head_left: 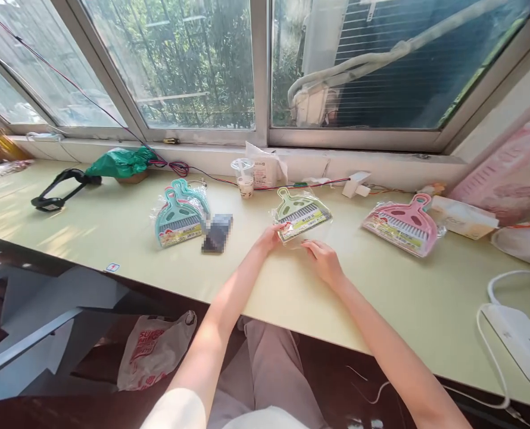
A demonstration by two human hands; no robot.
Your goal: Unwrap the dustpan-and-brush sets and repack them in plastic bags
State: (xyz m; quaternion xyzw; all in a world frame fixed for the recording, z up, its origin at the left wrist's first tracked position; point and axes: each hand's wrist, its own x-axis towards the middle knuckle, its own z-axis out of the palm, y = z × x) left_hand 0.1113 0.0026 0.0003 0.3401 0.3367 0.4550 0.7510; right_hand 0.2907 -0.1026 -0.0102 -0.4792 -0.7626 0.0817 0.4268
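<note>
1. Head view, hands. The left arm reaches forward from the lower middle; the left hand (pixel 271 235) grasps the near left corner of the green set (pixel 301 213), its thumb lying over the packaging.
2. Head view, right side. The right arm slants inward from the lower right; the right hand (pixel 324 257) is low over the tabletop (pixel 381 286), fingers curled at the near edge of the wrapper. Whether they pinch the film or only touch it, one cannot tell.
3. Head view, object. The green set, a dustpan with a brush in clear wrap, is between the hands at mid-tabletop, handle toward the window (pixel 193 65).
4. Head view, similar packs. Blue sets (pixel 178 213) lie to the left and a pink set (pixel 403 223) to the right, also wrapped.
5. Head view, containers. Near the sill, a clear cup (pixel 244 180) holds pale, brown-flecked contents. A green bag (pixel 124 162) rests on a box (pixel 136 177), its contents hidden. Below the tabletop is a white bag (pixel 158 351) with red print; its contents cannot be made out.
</note>
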